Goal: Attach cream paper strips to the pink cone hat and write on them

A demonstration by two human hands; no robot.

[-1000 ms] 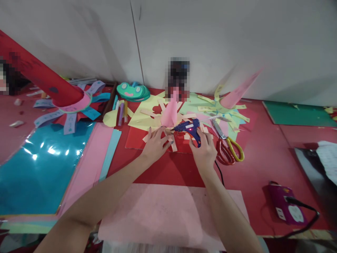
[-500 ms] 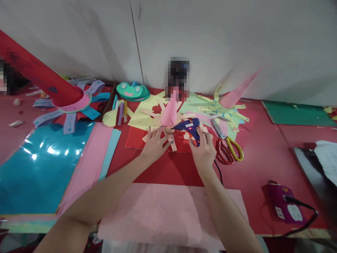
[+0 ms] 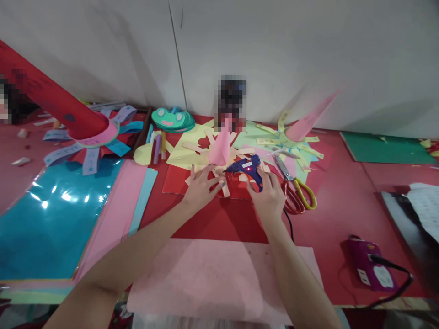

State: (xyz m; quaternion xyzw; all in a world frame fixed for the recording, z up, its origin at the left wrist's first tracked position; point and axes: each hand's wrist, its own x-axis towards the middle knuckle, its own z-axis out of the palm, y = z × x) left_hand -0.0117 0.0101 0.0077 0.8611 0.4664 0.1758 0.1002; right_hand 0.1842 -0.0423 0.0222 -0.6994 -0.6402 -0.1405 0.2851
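Note:
My right hand [image 3: 269,194] is closed around the handle of a blue glue gun [image 3: 249,165], whose red light glows and whose nozzle points left. The nozzle tip is close to the fingers of my left hand [image 3: 202,186]. Those fingers are bent over a pale paper strip at the base of a pink paper cone [image 3: 220,147]. Several peach strips [image 3: 225,189] spread out around the cone. Under them lie yellow and red sheets. Just right of my right hand are scissors [image 3: 302,194] with red and yellow handles.
A second pink cone [image 3: 308,119] with yellow strips stands back right. Green frog-face cutouts [image 3: 171,119] lie back left, near a red tube [image 3: 65,107]. A purple power adapter [image 3: 372,265] with a black cable sits front right; a pink sheet [image 3: 212,278] lies in front.
My right hand and the glue gun have shifted slightly right, so the nozzle is a little farther from the cone's base. My left hand has barely moved.

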